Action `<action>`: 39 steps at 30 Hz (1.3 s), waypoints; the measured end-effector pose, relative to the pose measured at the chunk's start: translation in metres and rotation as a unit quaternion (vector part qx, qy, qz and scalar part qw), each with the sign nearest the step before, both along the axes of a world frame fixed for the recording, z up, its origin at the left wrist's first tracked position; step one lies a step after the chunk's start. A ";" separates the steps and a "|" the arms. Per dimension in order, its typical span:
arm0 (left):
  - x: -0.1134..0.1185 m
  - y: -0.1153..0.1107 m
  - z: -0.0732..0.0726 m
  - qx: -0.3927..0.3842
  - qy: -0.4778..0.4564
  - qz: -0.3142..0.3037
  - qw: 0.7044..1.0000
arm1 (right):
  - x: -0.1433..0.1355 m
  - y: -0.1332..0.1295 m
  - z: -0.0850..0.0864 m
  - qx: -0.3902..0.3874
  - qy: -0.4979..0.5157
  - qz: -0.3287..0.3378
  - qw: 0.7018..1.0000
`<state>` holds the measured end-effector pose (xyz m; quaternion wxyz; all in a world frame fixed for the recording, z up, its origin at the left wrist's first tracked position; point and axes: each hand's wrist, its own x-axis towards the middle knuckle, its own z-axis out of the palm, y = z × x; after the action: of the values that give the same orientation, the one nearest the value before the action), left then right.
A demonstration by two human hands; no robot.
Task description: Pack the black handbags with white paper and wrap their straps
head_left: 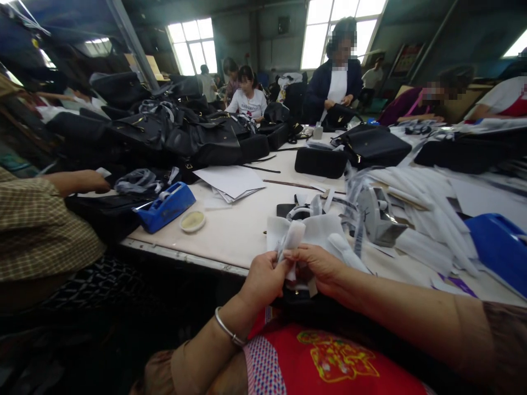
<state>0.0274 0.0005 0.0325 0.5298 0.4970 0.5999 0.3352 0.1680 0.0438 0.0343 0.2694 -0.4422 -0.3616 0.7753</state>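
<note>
1. Wrapping (293, 237), white and thin, is held tilted by both hands at the near edge of the surface (234, 233).
2. By the left hand (263, 278), the wrapping is pinched between thumb and fingers; a bracelet (224, 326) is worn on that wrist.
3. By the right hand (325, 270), the wrapping is pinched too, the grip pressed together with its fingertips just beside those of the left hand.
4. Below the hands, a brownish tag (313, 287) is seen next to the right palm; the dark item under it is partly covered and cannot be made out.
5. Behind the wrapping, a white sheet (325, 226) is spread, with pale loops beyond it.
6. To the left, a blue dispenser (168, 207), a round dish (192, 221) and a stack of paper (234, 182) are set out on the surface.
7. To the right, a grey dispenser (376, 219) is placed beside a pile of white strips (432, 208).
8. Farther back, black bags (197, 137) are heaped on the left, and a bag is being handled by a standing co-worker (310, 90).
9. At the left edge, a checked shirt (37, 230) is worn by another person, whose arm is stretched toward the surface.
</note>
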 end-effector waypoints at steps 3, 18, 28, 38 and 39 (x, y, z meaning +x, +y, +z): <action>-0.001 0.002 -0.007 -0.011 -0.068 0.002 0.998 | 0.003 0.004 0.002 -0.030 0.024 0.000 0.999; -0.006 0.003 -0.006 -0.027 -0.095 -0.011 0.995 | 0.038 0.022 0.013 0.114 -0.249 0.147 0.950; -0.010 0.007 -0.008 -0.070 -0.155 -0.038 0.985 | 0.029 0.041 0.000 0.171 -0.165 0.206 0.949; -0.012 0.007 -0.011 -0.069 -0.135 -0.011 0.988 | 0.073 0.021 0.056 0.396 -0.316 0.339 0.793; -0.012 0.007 -0.010 -0.069 -0.135 -0.011 0.988 | 0.076 0.020 0.060 0.448 -0.319 0.359 0.754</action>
<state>0.0151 0.0078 0.0227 0.6428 0.4159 0.5391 0.3511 0.2443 0.0638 0.0939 0.0071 -0.3304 -0.8646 0.3786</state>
